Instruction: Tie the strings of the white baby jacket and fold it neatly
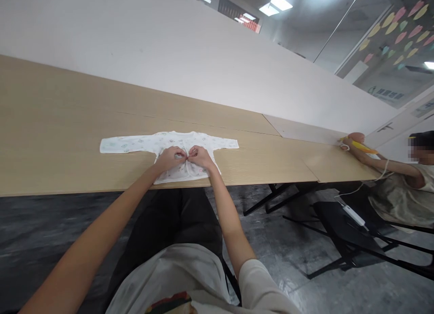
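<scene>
A small white baby shirt [172, 139] with a faint printed pattern lies flat on the table, both sleeves spread out to the sides. Its front opening runs down the middle. At that opening, my left hand [171, 159] pinches the shirt's front edge between thumb and finger. Right beside it, my right hand [200, 156] pinches the cloth too, and the fingertips of both hands meet. Whatever small fastening may lie between the fingertips is hidden. The lower hem of the shirt reaches close to the table's front edge.
The long wooden table [68, 119] runs along a white partition [135, 51]. At the far right another person [403, 178] handles a doll [356, 137] with yellow cloth. A black folding chair [349, 232] bearing a white power strip [353, 215] stands to the right.
</scene>
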`<state>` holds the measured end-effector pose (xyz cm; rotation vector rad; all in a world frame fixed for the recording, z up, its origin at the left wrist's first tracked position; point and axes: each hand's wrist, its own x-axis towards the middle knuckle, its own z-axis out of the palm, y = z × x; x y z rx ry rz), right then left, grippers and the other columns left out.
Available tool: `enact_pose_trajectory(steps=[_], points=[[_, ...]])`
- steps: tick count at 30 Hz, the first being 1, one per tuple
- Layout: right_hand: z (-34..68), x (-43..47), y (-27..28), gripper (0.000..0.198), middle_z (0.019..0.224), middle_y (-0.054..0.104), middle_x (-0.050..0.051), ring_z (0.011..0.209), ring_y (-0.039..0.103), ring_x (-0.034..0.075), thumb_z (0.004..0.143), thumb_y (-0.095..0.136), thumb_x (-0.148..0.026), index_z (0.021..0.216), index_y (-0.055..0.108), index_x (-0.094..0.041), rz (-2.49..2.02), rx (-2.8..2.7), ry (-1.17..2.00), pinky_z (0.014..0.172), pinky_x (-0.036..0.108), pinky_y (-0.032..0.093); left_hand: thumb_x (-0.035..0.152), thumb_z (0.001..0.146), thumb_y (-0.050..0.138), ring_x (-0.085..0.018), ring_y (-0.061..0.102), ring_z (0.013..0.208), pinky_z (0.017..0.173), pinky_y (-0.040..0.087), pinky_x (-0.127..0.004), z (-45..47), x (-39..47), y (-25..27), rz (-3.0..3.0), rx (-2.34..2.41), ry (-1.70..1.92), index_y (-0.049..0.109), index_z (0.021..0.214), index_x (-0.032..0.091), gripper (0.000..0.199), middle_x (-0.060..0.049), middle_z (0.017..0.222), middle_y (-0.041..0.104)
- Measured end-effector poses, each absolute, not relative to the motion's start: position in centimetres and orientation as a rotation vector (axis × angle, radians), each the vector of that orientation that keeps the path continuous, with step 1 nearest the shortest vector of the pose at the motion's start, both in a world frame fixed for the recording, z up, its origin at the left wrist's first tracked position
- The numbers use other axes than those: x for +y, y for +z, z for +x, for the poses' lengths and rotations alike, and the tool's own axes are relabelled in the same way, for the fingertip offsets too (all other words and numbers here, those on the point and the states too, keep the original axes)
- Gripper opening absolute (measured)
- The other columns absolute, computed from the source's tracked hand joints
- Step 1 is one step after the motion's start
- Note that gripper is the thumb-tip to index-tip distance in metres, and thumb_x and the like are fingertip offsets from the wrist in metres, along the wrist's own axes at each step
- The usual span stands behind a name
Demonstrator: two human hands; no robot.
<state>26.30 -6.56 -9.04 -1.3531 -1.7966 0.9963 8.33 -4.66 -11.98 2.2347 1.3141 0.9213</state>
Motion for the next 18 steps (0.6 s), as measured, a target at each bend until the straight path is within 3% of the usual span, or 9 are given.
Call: enact_pose_trajectory(steps=[18], points=[[26.7, -5.2, -10.5, 0.017, 0.065, 0.056, -0.007, 0.063, 0.054, 0.010, 0.064, 0.067, -0.014, 0.075, 0.055, -0.019, -1.331, -1.721, 1.027, 0.060, 0.020, 0.040, 0.043, 0.070, 0.053, -0.027, 0.064, 0.091, 0.091, 0.050, -0.039, 8.4, -4.8, -11.6, 2.264, 1.322, 0.912, 0.073, 0.074, 0.022, 0.029, -0.008, 0.089, 0.074]])
